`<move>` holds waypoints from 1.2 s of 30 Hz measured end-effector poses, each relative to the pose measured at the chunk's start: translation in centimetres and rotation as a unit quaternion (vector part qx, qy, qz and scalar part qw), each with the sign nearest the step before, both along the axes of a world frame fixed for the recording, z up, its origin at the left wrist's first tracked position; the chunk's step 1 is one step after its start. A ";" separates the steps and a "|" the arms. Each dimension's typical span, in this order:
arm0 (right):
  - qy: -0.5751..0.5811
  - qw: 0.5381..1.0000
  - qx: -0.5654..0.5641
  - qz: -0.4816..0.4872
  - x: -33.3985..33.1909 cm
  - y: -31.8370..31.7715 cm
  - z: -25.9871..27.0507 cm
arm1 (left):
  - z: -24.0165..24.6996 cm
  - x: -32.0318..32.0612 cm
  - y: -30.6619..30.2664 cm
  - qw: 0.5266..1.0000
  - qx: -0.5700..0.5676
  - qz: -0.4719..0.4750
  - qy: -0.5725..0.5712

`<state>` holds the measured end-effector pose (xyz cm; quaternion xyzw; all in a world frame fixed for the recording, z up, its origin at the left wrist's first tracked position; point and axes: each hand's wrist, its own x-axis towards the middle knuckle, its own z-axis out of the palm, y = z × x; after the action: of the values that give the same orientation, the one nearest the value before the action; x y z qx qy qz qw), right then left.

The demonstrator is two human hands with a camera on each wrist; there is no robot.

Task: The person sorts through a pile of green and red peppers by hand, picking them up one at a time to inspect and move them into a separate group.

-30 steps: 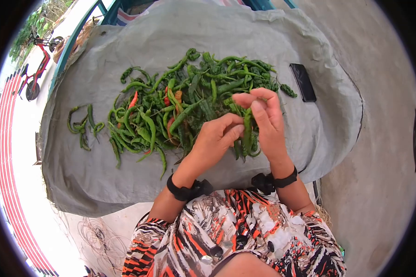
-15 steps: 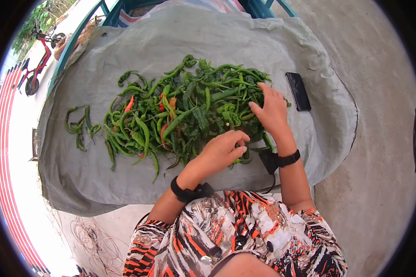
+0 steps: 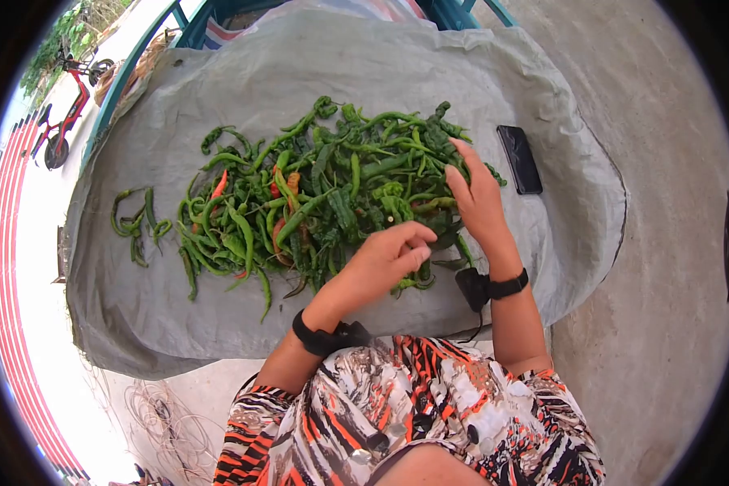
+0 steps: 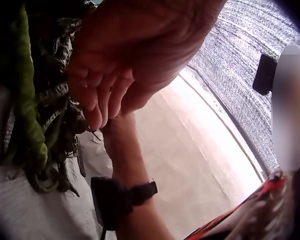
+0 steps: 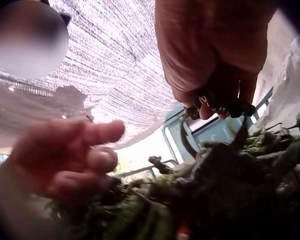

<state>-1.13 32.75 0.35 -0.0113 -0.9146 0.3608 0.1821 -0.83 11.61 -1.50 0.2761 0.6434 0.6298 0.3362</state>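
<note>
A pile of green peppers (image 3: pixel 300 211), with a few red ones, lies on a grey cloth (image 3: pixel 251 69). At the pile's right side my right hand (image 3: pixel 483 202) is palm down; in the right wrist view this hand (image 5: pixel 215 50) pinches a dark, wrinkled green pepper (image 5: pixel 225 106). My left hand (image 3: pixel 385 259) hovers at the pile's near edge. Its fingers are loosely bent with nothing visible between them, as the left wrist view of the hand (image 4: pixel 125 65) also shows. Beside it in that view hangs a long green pepper (image 4: pixel 27 100).
A black phone (image 3: pixel 520 160) lies on the cloth to the right of the pile. Several green peppers (image 3: pixel 138 223) form a small separate group at the left. Teal rails (image 3: pixel 134 73) border the back, and a red scooter (image 3: pixel 73 109) stands farther off at the left.
My hands, earlier close together around a green pepper, have separated. The right hand has moved to the pile's right side and now holds a dark pepper; the left has dropped slightly.
</note>
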 end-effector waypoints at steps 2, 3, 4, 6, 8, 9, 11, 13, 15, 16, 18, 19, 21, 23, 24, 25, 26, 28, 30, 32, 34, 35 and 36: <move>0.011 0.996 -0.083 0.018 0.8 -0.6 1.3 | 0.0 -0.5 0.2 0.997 0.030 0.045 -0.056; 0.005 0.995 -0.091 0.036 1.3 -1.2 2.1 | 0.8 -0.8 0.2 0.994 0.045 0.080 -0.064; 0.000 0.994 -0.098 0.054 1.9 -2.1 2.8 | 1.3 -0.9 0.3 0.987 0.073 0.118 -0.081; -0.023 0.988 -0.118 0.096 2.9 -3.4 3.0 | 2.1 -1.3 0.3 0.966 0.128 0.194 -0.114; -0.059 0.978 -0.142 0.143 3.7 -4.3 2.8 | 2.4 -1.7 0.1 0.944 0.159 0.235 -0.165; -0.048 0.979 -0.136 0.146 3.8 -4.7 2.6 | 2.6 -1.9 -0.5 0.941 0.150 0.246 -0.178; -0.023 0.981 -0.124 0.150 3.9 -5.2 2.2 | 2.4 -1.8 -0.9 0.929 0.170 0.268 -0.189; -0.050 0.974 -0.189 0.114 3.7 -5.1 1.9 | 2.4 -1.5 -0.8 0.929 0.195 0.286 -0.129; -0.063 0.958 -0.258 0.108 3.3 -5.1 1.5 | 2.7 -1.0 -0.7 0.924 0.217 0.302 -0.091; -0.061 0.946 -0.295 0.120 3.1 -5.0 1.2 | 3.2 -0.8 -0.7 0.920 0.227 0.308 -0.082; -0.093 0.917 -0.360 0.145 2.9 -4.7 1.1 | 3.7 -0.7 -0.9 0.912 0.242 0.324 -0.075; -0.126 0.899 -0.388 0.159 3.0 -4.2 1.4 | 3.9 -0.8 -1.3 0.907 0.246 0.332 -0.077; -0.167 0.866 -0.449 0.142 3.1 -3.9 1.3 | 3.7 -1.5 -2.0 0.907 0.223 0.353 -0.063; -0.182 0.834 -0.515 0.078 3.2 -3.8 0.7 | 4.1 -2.0 -1.8 0.913 0.179 0.365 -0.037; -0.180 0.825 -0.532 0.069 3.2 -3.8 0.7 | 4.3 -2.3 -1.6 0.915 0.158 0.370 -0.023; -0.177 0.814 -0.549 0.060 3.1 -3.8 0.8 | 3.9 -2.2 -1.0 0.912 0.158 0.378 -0.005; -0.175 0.804 -0.566 0.051 3.1 -3.7 0.9 | 3.5 -2.1 -0.4 0.909 0.158 0.386 0.013; -0.163 0.816 -0.553 0.054 3.0 -3.9 1.2 | 2.7 -1.9 -0.9 0.931 0.074 0.350 0.075; -0.174 0.823 -0.537 0.060 3.2 -4.1 1.3 | 3.1 -1.3 -0.6 0.958 -0.002 0.273 0.086; -0.206 0.828 -0.515 0.077 3.4 -4.6 1.1 | 2.2 -0.9 0.2 0.962 0.054 0.259 0.067; -0.227 0.832 -0.497 0.097 3.7 -5.0 1.0 | 1.9 -0.9 0.3 0.971 0.097 0.217 -0.002; -0.234 0.835 -0.487 0.108 3.8 -5.0 1.1 | 1.9 -0.9 0.3 0.973 0.118 0.194 -0.036; -0.241 0.838 -0.476 0.119 3.9 -5.0 1.2 | 1.9 -0.9 0.2 0.970 0.114 0.214 -0.033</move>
<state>2.80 27.74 1.53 -0.0746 -0.6396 0.7562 -0.1163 -1.74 11.83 0.38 0.1471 0.6002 0.7651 0.1809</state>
